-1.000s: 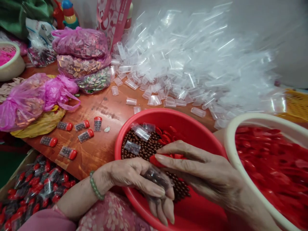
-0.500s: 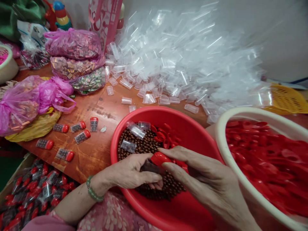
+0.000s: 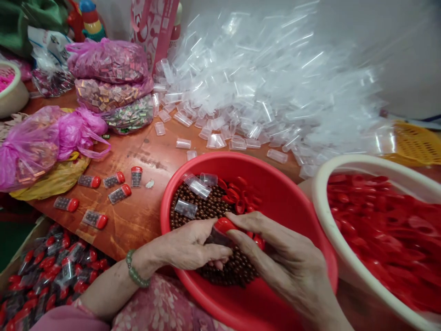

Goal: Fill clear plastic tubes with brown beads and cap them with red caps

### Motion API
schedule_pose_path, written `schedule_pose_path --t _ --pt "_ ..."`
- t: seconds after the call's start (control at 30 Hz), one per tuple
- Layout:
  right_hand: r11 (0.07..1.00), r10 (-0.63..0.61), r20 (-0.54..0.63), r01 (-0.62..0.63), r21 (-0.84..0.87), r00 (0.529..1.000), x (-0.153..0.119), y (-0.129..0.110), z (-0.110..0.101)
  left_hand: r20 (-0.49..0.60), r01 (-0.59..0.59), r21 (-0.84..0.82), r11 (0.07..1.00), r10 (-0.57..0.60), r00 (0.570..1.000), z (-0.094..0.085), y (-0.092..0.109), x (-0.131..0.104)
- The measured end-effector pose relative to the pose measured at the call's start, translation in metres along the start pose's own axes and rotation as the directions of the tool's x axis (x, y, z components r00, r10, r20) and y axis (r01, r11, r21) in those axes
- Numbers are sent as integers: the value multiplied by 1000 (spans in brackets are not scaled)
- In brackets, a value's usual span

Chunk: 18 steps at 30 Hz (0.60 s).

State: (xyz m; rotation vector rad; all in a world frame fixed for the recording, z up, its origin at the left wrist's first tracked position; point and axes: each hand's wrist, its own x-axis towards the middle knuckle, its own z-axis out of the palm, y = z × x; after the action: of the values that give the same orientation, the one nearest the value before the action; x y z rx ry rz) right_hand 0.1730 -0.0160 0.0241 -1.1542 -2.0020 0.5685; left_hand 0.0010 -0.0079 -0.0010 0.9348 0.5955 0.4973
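Above the red basin [image 3: 299, 184], my left hand [image 3: 186, 248] grips a small clear plastic container [image 3: 217, 238] that looks dark with brown balls inside. A red cap [image 3: 224, 225] sits at the container's mouth, pinched between the thumb and fingers of my right hand [image 3: 292, 262]. More red caps [image 3: 258, 241] show under my right palm; whether that hand holds them too is unclear. Below both hands lie many round brown balls [image 3: 230, 269]. Clear empty containers [image 3: 186, 209] and loose red caps [image 3: 239, 193] rest on the balls.
A white tub [image 3: 320, 202] full of red pieces stands at right. Behind the basin rises a heap of clear containers [image 3: 241, 101]. Several capped containers [image 3: 119, 194] lie on the table [image 3: 138, 230]. Pink bags [image 3: 110, 64] sit at back left; a box of capped containers [image 3: 51, 271] is lower left.
My right hand has moved slightly left, bringing the red cap closer over the container's mouth. My left hand has barely moved; the whole view has shifted a little.
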Motion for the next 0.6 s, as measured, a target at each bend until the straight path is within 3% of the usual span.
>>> schedule_pose_path --t 0.23,0.33,0.47,0.6 --pt "979 -109 40 114 -167 993 -6 2 5 47 0 -164 987 8 999 -4 -7 3" --pt "921 -180 127 212 -327 975 -9 4 11 27 6 -231 973 0 1000 -6 -8 4" --pt "830 -239 155 284 -480 959 -7 6 21 3 43 -356 934 -45 999 -5 -9 4" --pt "817 -277 147 314 -484 949 -3 9 24 -27 36 -363 931 -49 998 -3 -9 5"
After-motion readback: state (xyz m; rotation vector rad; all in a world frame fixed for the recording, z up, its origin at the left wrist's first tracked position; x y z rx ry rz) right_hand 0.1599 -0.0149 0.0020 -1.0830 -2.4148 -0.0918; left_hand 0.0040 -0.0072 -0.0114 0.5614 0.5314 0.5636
